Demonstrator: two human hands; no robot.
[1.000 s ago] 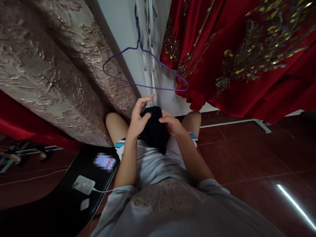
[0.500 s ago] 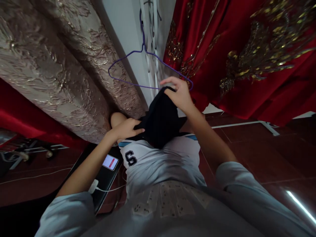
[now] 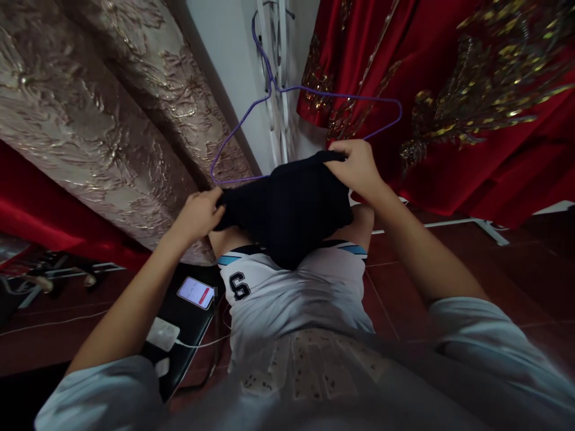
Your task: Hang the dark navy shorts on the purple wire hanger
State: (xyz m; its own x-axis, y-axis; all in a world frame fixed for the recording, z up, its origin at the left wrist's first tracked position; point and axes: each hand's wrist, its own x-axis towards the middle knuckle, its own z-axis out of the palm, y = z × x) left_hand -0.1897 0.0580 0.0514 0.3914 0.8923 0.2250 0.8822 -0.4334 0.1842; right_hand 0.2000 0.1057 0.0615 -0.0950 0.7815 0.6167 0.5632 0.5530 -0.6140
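Note:
A black piece of cloth (image 3: pixel 291 206), maybe a garment, is stretched between my two hands above my lap. My left hand (image 3: pixel 200 212) grips its left end with fingers closed. At the upper right edge my right hand (image 3: pixel 357 164) pinches the cloth between thumb and fingers. Just beyond the cloth hangs a purple hanger (image 3: pixel 245 114), tilted, its hook up by a white rack post. The cloth covers part of the hanger's bottom bar. What kind of garment it is I cannot make out.
Beige embossed cloth (image 3: pixel 112 120) hangs at the left, red gold-sequined fabric (image 3: pixel 426 161) at the right. A white rack (image 3: pixel 283 72) stands ahead. On a black seat (image 3: pixel 179 359) lie a lit phone (image 3: pixel 196 292) and a white charger (image 3: pixel 162 333) with a cable. White rack feet (image 3: pixel 492 232) stand on the floor.
My left hand has moved up and left, and my right hand right, spreading the black cloth wider. The purple hanger has swung and tilted, its right end now higher.

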